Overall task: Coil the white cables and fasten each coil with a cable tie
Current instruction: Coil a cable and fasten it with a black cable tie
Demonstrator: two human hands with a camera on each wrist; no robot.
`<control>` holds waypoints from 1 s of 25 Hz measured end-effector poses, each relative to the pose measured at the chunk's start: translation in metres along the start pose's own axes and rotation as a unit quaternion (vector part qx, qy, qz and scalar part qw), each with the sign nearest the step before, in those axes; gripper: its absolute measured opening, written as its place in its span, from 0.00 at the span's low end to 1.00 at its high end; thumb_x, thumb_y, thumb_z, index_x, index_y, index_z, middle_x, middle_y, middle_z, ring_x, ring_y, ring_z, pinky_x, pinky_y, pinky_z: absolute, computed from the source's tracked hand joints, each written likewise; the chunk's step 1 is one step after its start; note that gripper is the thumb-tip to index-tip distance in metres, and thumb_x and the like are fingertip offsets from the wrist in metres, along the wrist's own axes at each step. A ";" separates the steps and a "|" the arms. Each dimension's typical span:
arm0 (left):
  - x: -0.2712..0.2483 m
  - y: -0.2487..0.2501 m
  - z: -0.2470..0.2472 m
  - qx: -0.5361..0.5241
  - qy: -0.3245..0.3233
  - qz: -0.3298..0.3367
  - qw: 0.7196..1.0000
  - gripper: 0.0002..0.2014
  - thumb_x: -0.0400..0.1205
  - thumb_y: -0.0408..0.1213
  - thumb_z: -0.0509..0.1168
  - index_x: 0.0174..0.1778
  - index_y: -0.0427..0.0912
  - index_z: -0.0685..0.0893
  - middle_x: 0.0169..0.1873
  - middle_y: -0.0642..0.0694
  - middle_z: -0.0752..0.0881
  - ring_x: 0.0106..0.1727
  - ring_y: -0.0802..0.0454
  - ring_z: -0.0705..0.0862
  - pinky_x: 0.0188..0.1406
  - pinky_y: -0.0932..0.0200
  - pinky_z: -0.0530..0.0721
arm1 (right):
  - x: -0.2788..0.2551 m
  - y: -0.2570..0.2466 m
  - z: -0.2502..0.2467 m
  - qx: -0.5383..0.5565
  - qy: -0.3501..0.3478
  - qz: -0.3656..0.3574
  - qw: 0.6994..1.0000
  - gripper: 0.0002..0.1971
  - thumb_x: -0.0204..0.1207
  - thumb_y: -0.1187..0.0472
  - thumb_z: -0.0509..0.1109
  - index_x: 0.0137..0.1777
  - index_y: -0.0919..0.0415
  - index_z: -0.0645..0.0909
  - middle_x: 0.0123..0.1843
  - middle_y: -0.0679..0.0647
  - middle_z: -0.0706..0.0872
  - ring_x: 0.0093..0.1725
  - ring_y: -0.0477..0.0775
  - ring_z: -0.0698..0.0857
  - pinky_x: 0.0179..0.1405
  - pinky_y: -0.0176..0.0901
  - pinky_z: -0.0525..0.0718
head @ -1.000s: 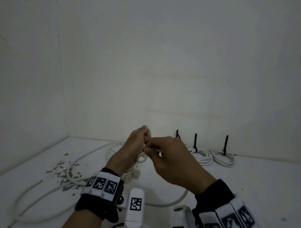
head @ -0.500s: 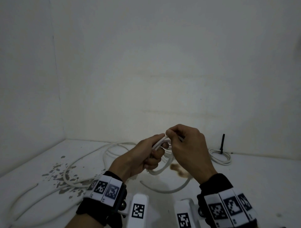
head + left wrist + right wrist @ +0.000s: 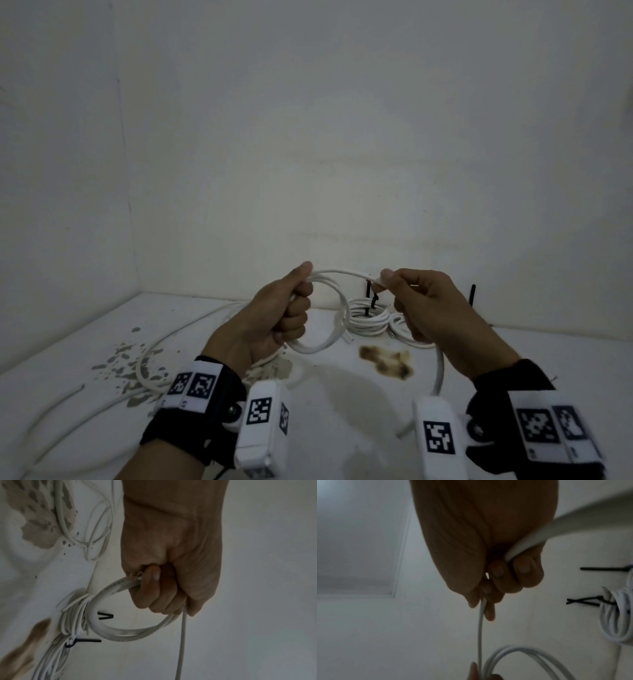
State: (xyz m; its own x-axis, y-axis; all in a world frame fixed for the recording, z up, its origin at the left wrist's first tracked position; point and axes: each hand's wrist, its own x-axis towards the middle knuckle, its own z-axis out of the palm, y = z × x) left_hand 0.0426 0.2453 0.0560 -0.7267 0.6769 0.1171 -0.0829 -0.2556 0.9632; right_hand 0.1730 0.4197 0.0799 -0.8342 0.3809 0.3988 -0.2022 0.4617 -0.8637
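My left hand point(image 3: 294, 301) is fisted round a small coil of white cable point(image 3: 337, 325) held above the table; in the left wrist view the fingers point(image 3: 154, 588) curl over the loop point(image 3: 120, 635). My right hand point(image 3: 397, 287) pinches the same cable at its thumb and fingertip. A short strand point(image 3: 342, 272) runs between the two hands. The cable passes through the right fist point(image 3: 496, 581) and trails down over the table point(image 3: 440, 370). Behind the hands lie finished coils point(image 3: 370, 315) bound with black cable ties point(image 3: 368, 294).
More loose white cable point(image 3: 147, 363) snakes over the white table at the left, across a patch of flaked paint point(image 3: 120, 356). A brown stain point(image 3: 383, 359) marks the table below the hands. Walls close the back and left sides.
The hands, close together before, have drawn apart. The right hand slid rightward along the cable, and a round loop now hangs from the left fist.
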 end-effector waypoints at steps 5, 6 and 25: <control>-0.003 0.001 0.001 -0.004 -0.039 -0.031 0.999 0.21 0.76 0.61 0.63 0.27 0.51 0.67 0.17 0.55 0.56 0.14 0.60 0.52 0.17 0.65 0.46 | 0.006 0.002 0.005 0.101 0.064 0.021 0.993 0.16 0.86 0.55 0.65 0.48 0.69 0.84 0.18 0.44 0.61 0.18 0.45 0.56 0.18 0.35 0.58; -0.004 0.001 0.003 0.009 -0.053 -0.043 0.998 0.21 0.76 0.62 0.63 0.28 0.51 0.67 0.18 0.55 0.55 0.14 0.60 0.51 0.17 0.64 0.46 | 0.006 0.004 0.006 0.117 0.087 0.021 0.989 0.16 0.86 0.55 0.65 0.47 0.69 0.84 0.18 0.44 0.61 0.17 0.45 0.56 0.18 0.35 0.58; 0.005 0.000 -0.012 -0.037 0.012 -0.024 0.999 0.21 0.83 0.55 0.61 0.29 0.49 0.65 0.15 0.56 0.56 0.11 0.61 0.53 0.12 0.71 0.50 | -0.012 -0.022 -0.002 0.091 -0.171 -0.027 0.981 0.09 0.83 0.68 0.68 0.61 0.67 0.81 0.52 0.56 0.94 0.46 0.60 0.92 0.34 0.47 0.88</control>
State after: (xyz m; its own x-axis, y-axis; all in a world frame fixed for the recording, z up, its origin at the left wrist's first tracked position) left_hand 0.0312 0.2406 0.0532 -0.7372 0.6726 0.0643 -0.1669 -0.2736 0.9473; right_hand 0.1881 0.4066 0.0951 -0.9368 0.0543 0.3457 -0.3131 0.3112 -0.8973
